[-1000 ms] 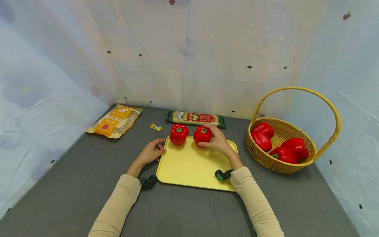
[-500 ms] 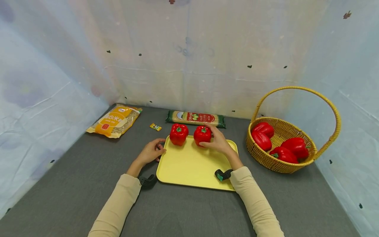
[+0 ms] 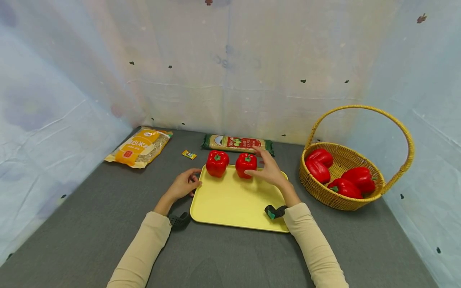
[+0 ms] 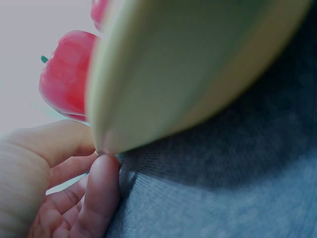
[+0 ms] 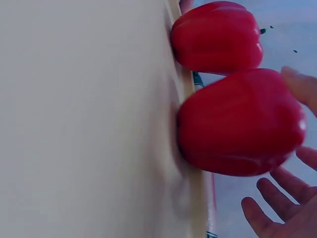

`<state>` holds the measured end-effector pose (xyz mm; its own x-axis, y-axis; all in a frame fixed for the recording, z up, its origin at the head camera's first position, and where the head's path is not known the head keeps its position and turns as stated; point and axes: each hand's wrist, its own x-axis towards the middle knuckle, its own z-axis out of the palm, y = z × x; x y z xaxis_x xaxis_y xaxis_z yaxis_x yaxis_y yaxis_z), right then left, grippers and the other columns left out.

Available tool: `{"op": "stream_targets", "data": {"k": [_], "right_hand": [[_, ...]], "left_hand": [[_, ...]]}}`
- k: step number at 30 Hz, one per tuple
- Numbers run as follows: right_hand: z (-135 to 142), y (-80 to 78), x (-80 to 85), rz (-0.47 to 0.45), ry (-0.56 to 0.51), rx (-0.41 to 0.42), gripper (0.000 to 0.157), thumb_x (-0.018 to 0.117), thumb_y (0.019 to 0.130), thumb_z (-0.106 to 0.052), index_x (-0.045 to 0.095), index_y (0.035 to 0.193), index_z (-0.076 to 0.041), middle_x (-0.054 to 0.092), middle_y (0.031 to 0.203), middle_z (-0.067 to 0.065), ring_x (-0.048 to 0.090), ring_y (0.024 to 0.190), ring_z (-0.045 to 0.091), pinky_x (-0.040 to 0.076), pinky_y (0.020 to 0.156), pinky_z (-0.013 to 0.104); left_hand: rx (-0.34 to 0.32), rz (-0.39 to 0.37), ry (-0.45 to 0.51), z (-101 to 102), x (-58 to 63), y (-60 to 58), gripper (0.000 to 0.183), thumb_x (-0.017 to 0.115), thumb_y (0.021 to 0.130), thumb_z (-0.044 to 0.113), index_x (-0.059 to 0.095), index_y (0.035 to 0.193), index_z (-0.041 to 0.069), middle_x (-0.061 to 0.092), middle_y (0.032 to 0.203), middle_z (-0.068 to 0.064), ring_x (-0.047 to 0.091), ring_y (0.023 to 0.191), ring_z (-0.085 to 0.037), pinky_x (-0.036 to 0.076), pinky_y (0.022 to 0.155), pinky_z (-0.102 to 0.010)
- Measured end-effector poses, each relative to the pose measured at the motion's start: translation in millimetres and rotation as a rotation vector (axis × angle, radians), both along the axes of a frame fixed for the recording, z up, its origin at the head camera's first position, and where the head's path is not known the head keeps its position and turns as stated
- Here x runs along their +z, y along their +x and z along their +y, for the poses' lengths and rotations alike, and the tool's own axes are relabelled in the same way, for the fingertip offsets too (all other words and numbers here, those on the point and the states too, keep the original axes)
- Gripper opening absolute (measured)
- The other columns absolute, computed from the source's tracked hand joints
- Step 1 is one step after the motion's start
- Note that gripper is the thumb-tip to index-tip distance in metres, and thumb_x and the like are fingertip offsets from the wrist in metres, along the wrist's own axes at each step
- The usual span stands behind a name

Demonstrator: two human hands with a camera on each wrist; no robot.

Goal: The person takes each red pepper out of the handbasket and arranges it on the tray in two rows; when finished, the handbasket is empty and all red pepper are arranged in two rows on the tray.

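Observation:
A yellow tray (image 3: 234,204) lies on the grey table, with two red bell peppers standing upright at its far side. My left hand (image 3: 184,183) pinches the tray's left rim between thumb and fingers, as the left wrist view shows. Beside the right-hand bell pepper (image 3: 246,165), my right hand (image 3: 268,170) is spread, its fingers apart from the pepper's side. The other bell pepper (image 3: 217,163) stands to the left, in the tray's far left corner. In the right wrist view, the nearer pepper (image 5: 240,124) sits between thumb and fingers, with a gap on the finger side.
A wicker basket (image 3: 313,188) with a tall handle and several red bell peppers stands at the right. Behind the tray lies a green-ended pasta packet (image 3: 237,144). A small yellow sachet (image 3: 189,154) and an orange grain bag (image 3: 140,147) are at the back left.
My right hand has loosened its fingers from the right-hand bell pepper and drawn slightly to the right. The peppers, tray and left hand stay in place.

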<state>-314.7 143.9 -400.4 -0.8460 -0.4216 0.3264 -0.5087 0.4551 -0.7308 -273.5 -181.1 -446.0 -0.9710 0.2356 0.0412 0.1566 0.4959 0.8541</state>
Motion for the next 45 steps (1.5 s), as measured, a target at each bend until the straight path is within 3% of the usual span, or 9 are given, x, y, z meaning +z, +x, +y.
{"op": "stream_targets", "data": {"k": [7,13,19,23,27,31,36,39,45], "right_hand": [[21,8.7,20.1,0.069,0.002,-0.018,0.063,0.069,0.085,-0.025,0.040,0.140,-0.013,0.041,0.136,0.013,0.041,0.124,0.032,0.038,0.100,0.050],[38,36.2,53.8,0.169,-0.068,-0.060,0.045,0.063,0.088,-0.006,0.048,0.130,0.003,0.045,0.129,0.023,0.045,0.116,0.039,0.044,0.094,0.050],[63,51.5,71.6,0.272,-0.089,-0.155,0.036,0.062,0.086,0.003,0.056,0.120,0.007,0.055,0.116,0.024,0.054,0.103,0.037,0.047,0.087,0.018],[91,44.7,67.0,0.277,-0.061,-0.222,0.034,0.063,0.088,-0.004,0.058,0.120,0.002,0.060,0.112,0.020,0.057,0.099,0.034,0.044,0.082,0.010],[122,32.7,61.9,0.199,0.028,-0.272,0.040,0.062,0.091,-0.018,0.054,0.127,-0.005,0.059,0.116,0.017,0.057,0.102,0.032,0.046,0.084,0.022],[142,30.6,69.4,0.080,0.113,-0.310,0.046,0.059,0.092,-0.029,0.050,0.131,-0.007,0.057,0.122,0.017,0.055,0.106,0.032,0.047,0.085,0.035],[164,26.1,81.0,-0.012,0.156,-0.330,0.052,0.056,0.093,-0.036,0.046,0.133,-0.004,0.053,0.125,0.023,0.052,0.110,0.036,0.048,0.086,0.043],[176,20.4,85.3,-0.059,0.166,-0.332,0.058,0.054,0.093,-0.037,0.041,0.135,0.000,0.047,0.128,0.028,0.047,0.115,0.043,0.041,0.090,0.057],[193,8.1,87.0,-0.154,0.175,-0.372,0.063,0.052,0.094,-0.040,0.036,0.139,0.001,0.039,0.134,0.030,0.036,0.123,0.047,0.036,0.094,0.062]], "left_hand": [[0.004,0.001,0.004,-1,-1.3,-0.7,0.047,0.063,0.088,0.011,0.047,0.131,0.001,0.054,0.083,-0.010,0.051,0.052,-0.017,0.051,0.047,-0.031],[-0.002,0.011,0.007,0,-1.7,-1.7,0.046,0.063,0.088,0.010,0.048,0.130,0.000,0.055,0.083,-0.010,0.051,0.051,-0.016,0.051,0.047,-0.030],[0.000,0.017,0.006,1,-1.0,0.1,0.046,0.063,0.088,0.010,0.048,0.130,0.000,0.054,0.082,-0.010,0.051,0.051,-0.016,0.051,0.047,-0.030],[0.005,0.018,0.005,0,-1.1,0.7,0.046,0.063,0.088,0.010,0.048,0.130,0.000,0.054,0.082,-0.010,0.050,0.051,-0.016,0.051,0.046,-0.030],[0.000,0.019,0.006,0,-2.6,-0.9,0.046,0.062,0.089,0.011,0.047,0.131,0.001,0.054,0.083,-0.010,0.051,0.052,-0.018,0.051,0.047,-0.032],[-0.001,0.016,0.007,1,-3.2,-1.4,0.047,0.062,0.089,0.012,0.047,0.132,0.001,0.054,0.083,-0.010,0.052,0.052,-0.019,0.051,0.048,-0.033],[0.004,0.005,0.002,2,-3.6,-1.3,0.047,0.063,0.089,0.013,0.047,0.132,0.002,0.054,0.084,-0.010,0.052,0.053,-0.019,0.051,0.048,-0.033],[0.004,0.001,0.007,1,-3.6,-1.6,0.047,0.063,0.089,0.012,0.047,0.132,0.002,0.055,0.084,-0.010,0.052,0.052,-0.019,0.051,0.048,-0.033],[0.007,-0.002,0.009,1,-3.3,-1.8,0.047,0.063,0.089,0.013,0.047,0.132,0.003,0.054,0.085,-0.010,0.052,0.052,-0.019,0.051,0.048,-0.033]]}}
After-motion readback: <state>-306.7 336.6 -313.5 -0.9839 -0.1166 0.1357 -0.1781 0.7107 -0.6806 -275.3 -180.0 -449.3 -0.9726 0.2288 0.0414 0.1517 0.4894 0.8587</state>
